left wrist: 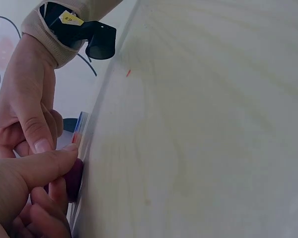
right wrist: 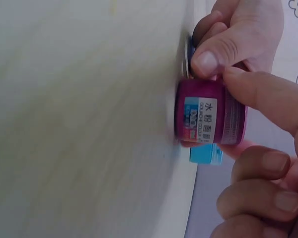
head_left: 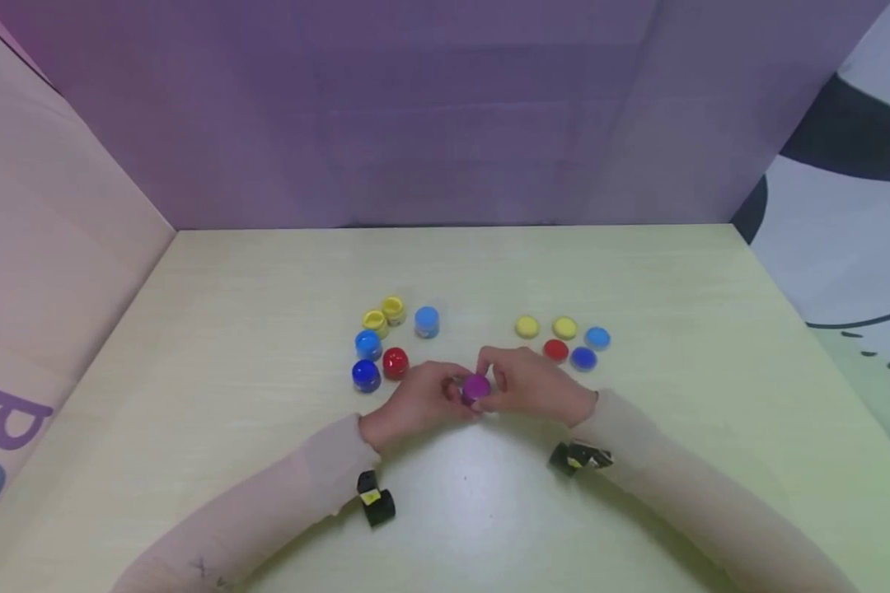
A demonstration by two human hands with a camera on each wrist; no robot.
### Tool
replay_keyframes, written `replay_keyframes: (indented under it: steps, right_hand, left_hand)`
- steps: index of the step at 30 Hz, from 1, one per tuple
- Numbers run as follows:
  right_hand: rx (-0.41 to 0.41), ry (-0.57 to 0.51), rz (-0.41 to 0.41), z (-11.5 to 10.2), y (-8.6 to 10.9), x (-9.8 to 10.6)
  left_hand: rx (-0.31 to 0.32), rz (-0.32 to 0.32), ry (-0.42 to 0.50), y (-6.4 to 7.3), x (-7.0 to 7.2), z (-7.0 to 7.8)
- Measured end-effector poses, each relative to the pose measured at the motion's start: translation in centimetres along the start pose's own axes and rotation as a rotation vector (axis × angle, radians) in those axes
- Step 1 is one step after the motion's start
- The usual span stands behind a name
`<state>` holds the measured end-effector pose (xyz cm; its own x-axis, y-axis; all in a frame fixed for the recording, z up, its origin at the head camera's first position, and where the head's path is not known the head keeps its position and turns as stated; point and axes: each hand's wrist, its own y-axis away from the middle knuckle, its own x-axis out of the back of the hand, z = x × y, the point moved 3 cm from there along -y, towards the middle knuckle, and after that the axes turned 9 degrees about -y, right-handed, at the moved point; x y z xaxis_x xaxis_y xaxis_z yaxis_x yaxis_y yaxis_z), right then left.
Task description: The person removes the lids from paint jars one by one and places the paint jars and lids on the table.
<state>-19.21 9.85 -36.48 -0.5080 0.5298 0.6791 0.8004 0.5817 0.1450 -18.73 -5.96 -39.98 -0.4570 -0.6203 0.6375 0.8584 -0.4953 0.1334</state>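
Note:
A purple gouache paint jar (right wrist: 181,111) stands upright on the table between both hands, its ribbed lid (right wrist: 234,119) on top and its printed label facing the right wrist camera. The left hand (head_left: 424,399) holds the jar from the left side, thumb and fingers around its body. From the right, the right hand (head_left: 537,385) pinches the lid between thumb and index finger, the other fingers curled. In the left wrist view the left thumb (left wrist: 52,166) covers much of the purple jar (left wrist: 74,181).
Left of the hands stand a red jar (head_left: 395,363), a dark blue jar (head_left: 366,375), a blue jar (head_left: 367,345) and two yellow jars (head_left: 374,322). A capped light blue jar (head_left: 427,322) stands behind. Several loose lids, including a red lid (head_left: 555,350), lie beyond the right hand.

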Motion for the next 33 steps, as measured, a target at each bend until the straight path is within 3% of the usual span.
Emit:
replay_keyframes:
  steps: [10,22,33]
  right_hand:
    - [-0.024,0.026,0.023,-0.2,0.13,-0.48]
    - [0.052,0.058,-0.006,-0.38,-0.25,-0.21]
    - [0.161,0.092,-0.026,-0.37,-0.17,0.17]
  left_hand:
    - [0.008,-0.018,-0.016,-0.13,-0.35,-0.18]
    - [-0.024,-0.052,0.023,-0.06,-0.24,-0.46]
    - [-0.037,-0.032,0.012,0.07,-0.36,-0.62]
